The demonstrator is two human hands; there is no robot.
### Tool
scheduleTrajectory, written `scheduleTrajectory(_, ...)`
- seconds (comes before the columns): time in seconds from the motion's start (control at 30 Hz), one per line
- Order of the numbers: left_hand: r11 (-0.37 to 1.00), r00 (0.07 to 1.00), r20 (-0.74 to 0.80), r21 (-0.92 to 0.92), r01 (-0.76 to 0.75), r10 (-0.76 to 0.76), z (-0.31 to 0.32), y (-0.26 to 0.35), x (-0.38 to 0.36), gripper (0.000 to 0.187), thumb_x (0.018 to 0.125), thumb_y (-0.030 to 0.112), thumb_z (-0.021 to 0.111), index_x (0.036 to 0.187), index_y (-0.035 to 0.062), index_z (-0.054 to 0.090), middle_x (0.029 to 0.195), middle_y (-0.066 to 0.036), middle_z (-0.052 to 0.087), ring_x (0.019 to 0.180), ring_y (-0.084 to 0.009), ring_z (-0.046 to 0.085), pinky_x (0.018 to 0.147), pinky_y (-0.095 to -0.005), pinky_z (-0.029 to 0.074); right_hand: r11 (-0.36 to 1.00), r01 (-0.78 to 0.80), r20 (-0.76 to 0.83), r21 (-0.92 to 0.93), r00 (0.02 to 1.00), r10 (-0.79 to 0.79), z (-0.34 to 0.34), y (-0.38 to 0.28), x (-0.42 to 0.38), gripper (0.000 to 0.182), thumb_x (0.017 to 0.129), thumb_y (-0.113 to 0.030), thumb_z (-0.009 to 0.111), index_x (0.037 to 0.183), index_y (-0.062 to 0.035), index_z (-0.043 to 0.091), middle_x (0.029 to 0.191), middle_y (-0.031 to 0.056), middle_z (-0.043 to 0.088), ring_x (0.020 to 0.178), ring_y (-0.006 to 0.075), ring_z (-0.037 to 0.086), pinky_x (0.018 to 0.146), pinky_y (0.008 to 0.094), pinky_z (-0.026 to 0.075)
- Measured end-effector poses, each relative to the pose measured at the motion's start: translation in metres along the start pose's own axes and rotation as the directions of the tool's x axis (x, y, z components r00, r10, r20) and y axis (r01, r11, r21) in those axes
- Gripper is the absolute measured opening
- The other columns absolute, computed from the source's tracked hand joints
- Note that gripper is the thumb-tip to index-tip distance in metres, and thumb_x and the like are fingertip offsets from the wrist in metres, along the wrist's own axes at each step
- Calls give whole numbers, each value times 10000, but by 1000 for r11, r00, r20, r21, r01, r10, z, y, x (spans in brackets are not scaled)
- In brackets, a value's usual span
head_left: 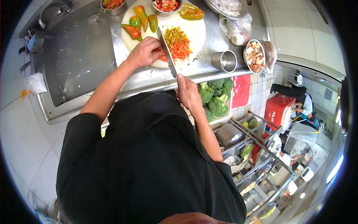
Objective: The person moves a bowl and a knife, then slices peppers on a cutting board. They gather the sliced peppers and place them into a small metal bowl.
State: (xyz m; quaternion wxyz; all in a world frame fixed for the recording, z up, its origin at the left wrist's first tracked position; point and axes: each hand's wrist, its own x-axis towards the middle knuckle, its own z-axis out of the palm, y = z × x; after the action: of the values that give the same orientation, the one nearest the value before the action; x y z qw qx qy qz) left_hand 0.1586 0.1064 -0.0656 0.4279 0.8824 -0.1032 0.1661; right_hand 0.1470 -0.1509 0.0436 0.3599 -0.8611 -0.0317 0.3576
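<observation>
My right hand (186,89) is wrapped round the handle of a large knife (166,52), whose blade points up across the round white board (197,28). My left hand (143,52) presses red pepper strips (160,56) on the board, just left of the blade. To the blade's right lies a pile of diced pepper, green at the top (175,37) and red below (181,50). Several whole peppers (141,16) in green, orange and red rest above my left hand. A cut-open green-orange pepper (192,14) lies at the board's upper right.
A steel sink (82,56) is on the left. Around the board stand a bowl of red pieces (166,5), an empty metal cup (225,61), a bowl of meat cubes (255,56) and a plastic bag (238,30). Broccoli (216,99) sits below the counter edge; people (304,102) are far right.
</observation>
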Motion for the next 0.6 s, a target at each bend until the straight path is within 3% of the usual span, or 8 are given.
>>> scheduleTrajectory(0.2,1000,1000,-13,-7,-10,10,8,0,-3,217,801,63,765,989,-5,682,1009,-159,637,1018,-352,621,901,-424,535,998,11,-37,-67,999,-13,3,7,0,654,1123,-546,378,966,30,645,597,94,580,523,197,597,563,382,504)
scheduleTrajectory(0.27,1000,1000,-8,-25,-7,7,8,1,-4,216,823,66,765,1004,-10,673,1026,-165,633,1040,-368,625,917,-438,528,997,-29,-33,-71,999,27,4,3,-4,612,1124,-516,385,1073,27,660,774,192,615,739,320,607,710,451,502)
scheduleTrajectory(0.3,999,1000,-5,-34,-4,4,8,0,-4,216,834,67,764,1011,-13,668,1034,-168,631,1051,-376,626,925,-446,524,996,-54,-32,-70,998,52,7,0,-5,583,1123,-491,393,1173,18,672,949,282,646,949,437,608,846,512,492)
scheduleTrajectory(0.37,999,1000,-1,-34,-1,1,8,-4,-2,221,833,67,769,1012,-14,667,1042,-177,639,1058,-386,627,933,-453,525,992,-45,-58,-118,998,38,16,-9,-1,572,1123,-465,399,1268,7,688,1117,371,680,1157,553,612,982,575,484)
scheduleTrajectory(0.43,999,1000,-5,-35,6,-6,12,-3,-7,225,835,70,773,1012,-16,665,1047,-184,645,1067,-394,628,939,-458,525,976,20,-103,-218,994,-43,24,-19,10,570,1122,-462,396,1257,3,697,1104,369,686,1155,550,617,984,581,487)
scheduleTrajectory(0.53,999,999,-34,-13,-38,37,9,-2,-2,214,831,63,774,995,-12,658,1025,-182,644,1054,-390,629,927,-453,528,986,-85,-42,-143,996,80,15,-9,30,599,1121,-478,391,1209,22,710,1055,376,687,1112,550,638,961,573,494)
scheduleTrajectory(0.6,997,995,-54,6,-78,78,7,-1,-3,190,817,39,767,960,-1,648,976,-167,632,1008,-373,629,892,-438,536,999,-17,-26,-43,1000,16,6,-1,33,647,1122,-526,368,1032,40,669,884,288,633,885,433,613,803,502,488)
